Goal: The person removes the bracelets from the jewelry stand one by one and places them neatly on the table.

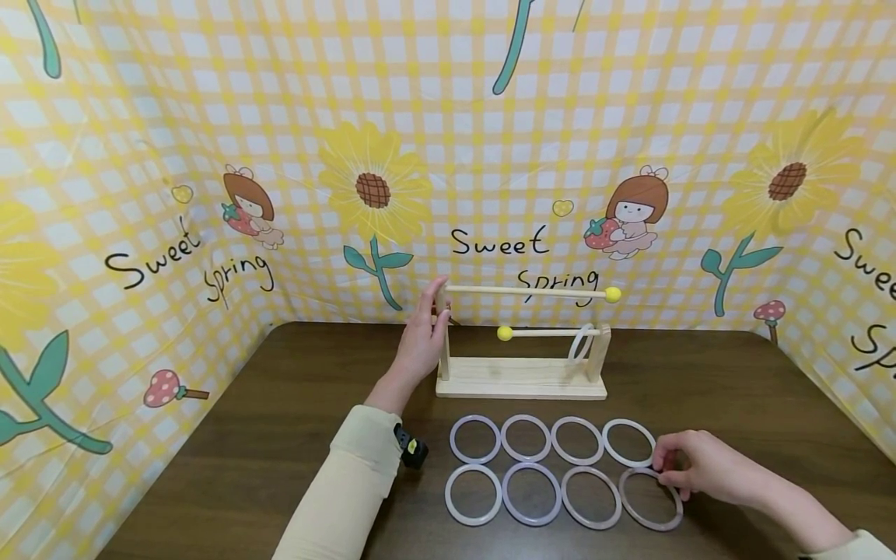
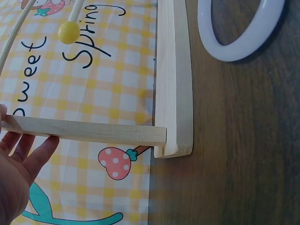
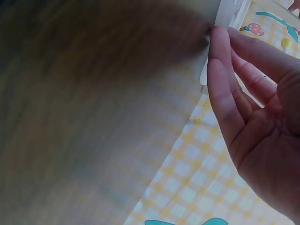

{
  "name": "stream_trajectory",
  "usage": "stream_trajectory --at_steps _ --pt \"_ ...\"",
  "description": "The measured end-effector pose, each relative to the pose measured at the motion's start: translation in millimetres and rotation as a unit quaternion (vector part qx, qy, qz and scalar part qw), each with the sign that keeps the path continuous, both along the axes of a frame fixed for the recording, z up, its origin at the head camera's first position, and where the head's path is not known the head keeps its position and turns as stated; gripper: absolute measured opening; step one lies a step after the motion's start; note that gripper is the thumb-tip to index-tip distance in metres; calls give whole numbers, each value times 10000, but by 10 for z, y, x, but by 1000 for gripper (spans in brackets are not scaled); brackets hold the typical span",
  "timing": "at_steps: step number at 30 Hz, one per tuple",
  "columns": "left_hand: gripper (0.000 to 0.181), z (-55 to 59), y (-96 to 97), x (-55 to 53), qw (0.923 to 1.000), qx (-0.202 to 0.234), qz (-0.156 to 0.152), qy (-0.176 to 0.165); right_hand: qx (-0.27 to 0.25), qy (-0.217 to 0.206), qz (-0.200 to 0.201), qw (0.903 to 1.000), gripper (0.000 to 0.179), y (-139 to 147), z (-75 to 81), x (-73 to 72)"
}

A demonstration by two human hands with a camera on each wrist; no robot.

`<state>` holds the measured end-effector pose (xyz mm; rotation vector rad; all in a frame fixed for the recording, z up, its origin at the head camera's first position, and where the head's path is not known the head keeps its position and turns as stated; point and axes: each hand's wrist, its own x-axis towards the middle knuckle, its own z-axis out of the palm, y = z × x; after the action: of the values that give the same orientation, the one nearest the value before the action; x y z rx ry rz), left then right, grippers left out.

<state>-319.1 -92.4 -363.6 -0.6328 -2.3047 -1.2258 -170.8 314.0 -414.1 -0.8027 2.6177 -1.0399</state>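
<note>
A light wooden stand (image 1: 518, 387) has two rods with yellow ball ends, the upper rod from the left post and the lower from the right. My left hand (image 1: 422, 340) grips the top of the left post (image 2: 89, 130), fingers on one side in the left wrist view. One pale ring (image 1: 575, 348) hangs on the lower rod (image 1: 546, 333), near the right post. Several pale rings lie in two rows before the stand. At their right end, my right hand (image 1: 707, 465) pinches the upper edge of the front row's rightmost ring (image 1: 651, 526), thumb and fingertips together.
The back row's rightmost ring (image 1: 628, 421) lies right beside my right fingers. A brown wooden table (image 1: 280, 435) carries everything. Yellow-checked cloth (image 1: 448, 155) with flower prints rises behind and at both sides of it.
</note>
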Motion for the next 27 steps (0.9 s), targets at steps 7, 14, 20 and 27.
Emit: stream_trajectory --at_steps 7,14,20,27 --pt "51 6 1 6 10000 -40 7 -18 -39 29 -2 10000 12 -2 24 -12" --pt "52 -2 4 7 10000 15 5 -50 79 357 -71 9993 11 -46 133 -58" --pt "52 -2 9 2 9999 41 -10 -114 228 721 -182 9970 8 -123 244 -120" --pt "52 1 2 8 9999 -36 65 -92 206 1452 -622 9872 14 -238 356 -247"
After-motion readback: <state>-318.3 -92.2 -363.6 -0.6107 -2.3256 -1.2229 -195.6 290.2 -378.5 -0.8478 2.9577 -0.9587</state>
